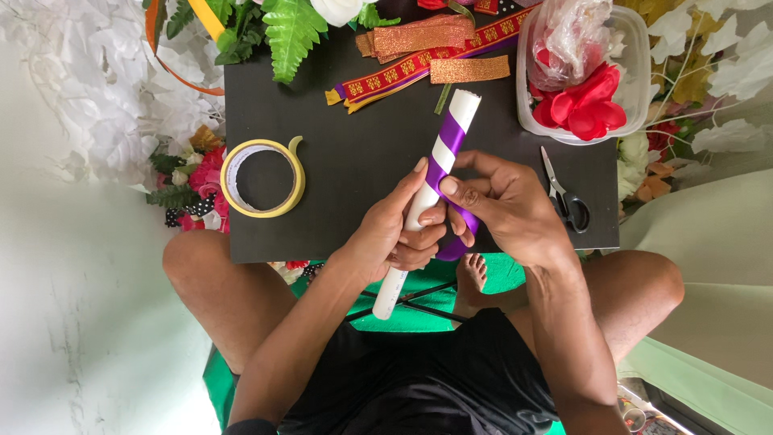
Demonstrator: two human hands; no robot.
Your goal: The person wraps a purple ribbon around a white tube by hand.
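White tube [427, 197], spiralled with purple ribbon [448, 143] along its far half, lying slantwise over the near edge of a black board [362, 173], far end above the board, near end poking down past the knees. Held at mid-length between both hands. Left hand [394, 234] curled round the tube from beneath, fingers closed on it, thumb lying along the wrap. Right hand [503, 205] pinching the ribbon flat against the tube, forefinger and thumb closed, other fingers loosely bent, a loop of purple trailing beneath the palm.

Likely trouble, as a judgement only: slack in the loop letting the spiral gape or overlap unevenly; a lifted pinch letting the last turn spring loose; a twisted ribbon creasing; a tilted tube rolling out of the left grip.

Further out: yellow tape roll [263, 177] on the board to the left, well apart from the hands; scissors [565, 197] just right of the right hand, untouched; glittery orange and patterned ribbon strips [435, 56] at the far edge; clear tub [636, 48] with red fabric flowers [588, 105] at the far right; green fern leaves [290, 28] and white paper foliage around the board.
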